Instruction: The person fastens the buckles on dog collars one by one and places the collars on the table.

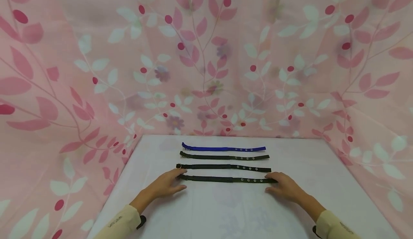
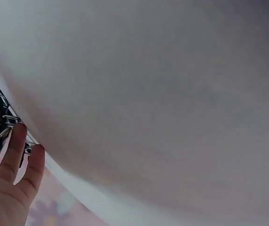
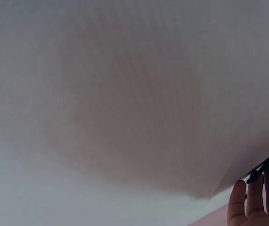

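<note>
On my feed, far left: a pale sleeve point(image 1: 120, 223) leads to the left hand point(image 1: 166, 185), at the buckle end of the nearest dark strap point(image 1: 216, 179). Its fingers are extended and spread, thumb apart; I cannot tell which fingertips make contact. Centre: I log four straps lying roughly parallel across the white table point(image 1: 219, 214): nearest dark strap in front, then black strap point(image 1: 206, 167), olive strap point(image 1: 206, 157) and, farthest, blue strap point(image 1: 209, 149). Eyelets dot their right portions. Right: the right hand point(image 1: 285, 186) touches the nearest dark strap's plain end, fingers extended, thumb apart.
</note>
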The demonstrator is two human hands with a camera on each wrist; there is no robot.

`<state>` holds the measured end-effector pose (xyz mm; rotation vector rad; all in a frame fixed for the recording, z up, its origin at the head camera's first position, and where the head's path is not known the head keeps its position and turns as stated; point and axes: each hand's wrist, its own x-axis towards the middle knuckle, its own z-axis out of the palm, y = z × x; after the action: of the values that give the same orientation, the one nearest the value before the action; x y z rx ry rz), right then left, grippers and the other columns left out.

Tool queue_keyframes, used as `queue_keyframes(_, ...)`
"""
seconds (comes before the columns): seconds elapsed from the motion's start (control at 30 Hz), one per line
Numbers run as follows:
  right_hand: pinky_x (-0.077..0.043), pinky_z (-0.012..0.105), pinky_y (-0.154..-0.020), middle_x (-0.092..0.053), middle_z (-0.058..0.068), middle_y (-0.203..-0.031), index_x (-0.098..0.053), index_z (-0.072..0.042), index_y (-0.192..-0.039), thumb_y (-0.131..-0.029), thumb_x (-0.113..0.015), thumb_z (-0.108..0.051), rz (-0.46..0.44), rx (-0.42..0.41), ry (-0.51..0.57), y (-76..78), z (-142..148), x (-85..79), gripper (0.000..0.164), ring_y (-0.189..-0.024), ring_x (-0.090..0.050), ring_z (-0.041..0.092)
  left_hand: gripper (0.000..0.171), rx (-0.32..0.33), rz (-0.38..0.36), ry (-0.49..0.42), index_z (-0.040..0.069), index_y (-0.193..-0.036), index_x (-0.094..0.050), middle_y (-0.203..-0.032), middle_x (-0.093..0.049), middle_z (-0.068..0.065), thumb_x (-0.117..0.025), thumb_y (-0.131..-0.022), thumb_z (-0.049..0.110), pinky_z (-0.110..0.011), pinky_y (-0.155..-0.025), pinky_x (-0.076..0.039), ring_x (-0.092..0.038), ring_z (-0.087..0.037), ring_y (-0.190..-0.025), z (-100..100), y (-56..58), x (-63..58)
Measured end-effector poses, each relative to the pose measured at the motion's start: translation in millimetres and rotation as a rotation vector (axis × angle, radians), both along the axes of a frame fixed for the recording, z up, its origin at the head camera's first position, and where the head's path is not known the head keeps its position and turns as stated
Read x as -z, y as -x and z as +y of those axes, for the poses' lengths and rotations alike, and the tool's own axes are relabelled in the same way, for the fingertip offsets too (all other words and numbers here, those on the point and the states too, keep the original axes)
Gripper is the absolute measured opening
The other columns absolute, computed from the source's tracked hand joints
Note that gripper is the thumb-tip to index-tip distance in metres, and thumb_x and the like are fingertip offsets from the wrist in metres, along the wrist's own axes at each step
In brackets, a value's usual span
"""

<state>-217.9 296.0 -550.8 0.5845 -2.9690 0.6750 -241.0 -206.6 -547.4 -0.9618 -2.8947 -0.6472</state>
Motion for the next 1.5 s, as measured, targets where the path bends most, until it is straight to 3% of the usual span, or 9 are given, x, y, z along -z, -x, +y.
queue_keyframes(0.13, -0.048, 0.043, -0.089, -0.067, -0.001, -0.104, -0.066, -0.012, -0.107, -0.074, -0.076, -0.028, -0.017, 0.04, -0.006, 4.5, -0.6, -0.6, 0.038, -0.101, -0.061, 0.022, 0.055, 0.019, 0.05, -0.037, 0.015, -0.126, -0.054, -0.125, -0.057, 0.001, -0.055, -0.086, 0.053, -0.04, -0.099, -0.042, -0.052, -0.02, -0.12, 1.8, 6.1, 2.2)
queue_keyframes(0.37, -0.051, 0.031, -0.077, -0.064, -0.011, -0.088, -0.068, -0.014, -0.099, -0.075, -0.075, -0.026, -0.045, 0.022, -0.056, 1.1, -0.8, 4.2, 0.028, -0.083, -0.059, 0.006, 0.043, 0.027, -0.022, -0.12, 0.01, -0.111, -0.062, -0.11, -0.063, 0.0, -0.069, -0.08, 0.04, -0.035, -0.085, -0.05, -0.059, -0.018, -0.1, 3.1, 8.9, 12.7)
queue_keyframes(0.5, -0.045, 0.024, -0.064, -0.058, -0.013, -0.078, -0.068, -0.015, -0.093, -0.074, -0.076, -0.025, -0.073, 0.019, -0.051, -3.7, -1.5, 6.0, 0.023, -0.07, -0.05, 0.0, 0.027, 0.019, -0.035, -0.079, 0.009, -0.105, -0.065, -0.104, -0.065, -0.002, -0.071, -0.08, 0.018, -0.039, -0.087, -0.049, -0.06, -0.021, -0.101, 6.7, 9.0, 18.0)
queue_keyframes(0.6, -0.038, 0.021, -0.056, -0.053, -0.013, -0.071, -0.067, -0.018, -0.087, -0.075, -0.075, -0.024, -0.108, 0.018, -0.042, -6.9, -2.9, 6.1, 0.016, -0.063, -0.043, 0.0, 0.024, 0.006, -0.032, -0.007, 0.01, -0.103, -0.067, -0.102, -0.066, -0.001, -0.069, -0.08, 0.011, -0.041, -0.09, -0.048, -0.06, -0.022, -0.102, 9.6, 7.6, 19.6)
queue_keyframes(0.77, -0.035, 0.02, -0.052, -0.05, -0.013, -0.066, -0.063, -0.022, -0.079, -0.077, -0.073, -0.028, -0.179, 0.02, -0.028, -11.1, -9.1, 4.8, 0.012, -0.06, -0.042, 0.001, 0.02, -0.015, -0.019, 0.07, 0.011, -0.097, -0.069, -0.095, -0.064, 0.001, -0.071, -0.077, 0.013, -0.037, -0.085, -0.05, -0.06, -0.017, -0.094, 8.0, 2.4, 14.9)
queue_keyframes(0.93, -0.037, 0.02, -0.052, -0.052, -0.011, -0.066, -0.06, -0.021, -0.077, -0.08, -0.07, -0.033, -0.252, 0.058, 0.038, -14.6, -11.0, 5.8, 0.016, -0.06, -0.043, 0.003, 0.011, -0.003, -0.061, 0.093, 0.014, -0.088, -0.069, -0.087, -0.06, 0.008, -0.071, -0.078, 0.019, -0.03, -0.075, -0.049, -0.054, -0.006, -0.082, 2.0, -0.2, 11.0)
queue_keyframes(1.1, -0.04, 0.02, -0.052, -0.056, -0.007, -0.07, -0.061, -0.017, -0.079, -0.082, -0.067, -0.034, -0.235, 0.089, 0.178, -8.2, -5.9, -2.2, 0.018, -0.061, -0.045, 0.003, 0.01, -0.02, -0.079, -0.002, 0.018, -0.091, -0.068, -0.088, -0.059, 0.009, -0.069, -0.082, 0.022, -0.026, -0.072, -0.048, -0.053, -0.004, -0.082, -1.1, 1.4, 5.3)
queue_keyframes(1.27, -0.043, 0.022, -0.051, -0.058, -0.001, -0.072, -0.062, -0.015, -0.081, -0.082, -0.068, -0.034, -0.201, 0.156, 0.285, -3.0, -3.6, -14.5, 0.019, -0.06, -0.049, 0.006, 0.016, 0.013, -0.081, -0.109, 0.017, -0.1, -0.066, -0.094, -0.066, 0.007, -0.065, -0.086, 0.024, -0.021, -0.066, -0.048, -0.055, -0.002, -0.079, 0.5, 5.3, -5.3)
queue_keyframes(1.5, -0.052, 0.03, -0.055, -0.062, 0.015, -0.076, -0.062, -0.009, -0.088, -0.082, -0.068, -0.036, -0.242, 0.247, 0.468, -1.2, -6.5, -26.7, 0.029, -0.064, -0.058, 0.019, 0.016, -0.03, -0.025, -0.31, 0.02, -0.1, -0.065, -0.079, -0.061, 0.012, -0.068, -0.084, 0.022, -0.018, -0.055, -0.045, -0.049, 0.0, -0.064, 3.9, 6.6, -17.4)
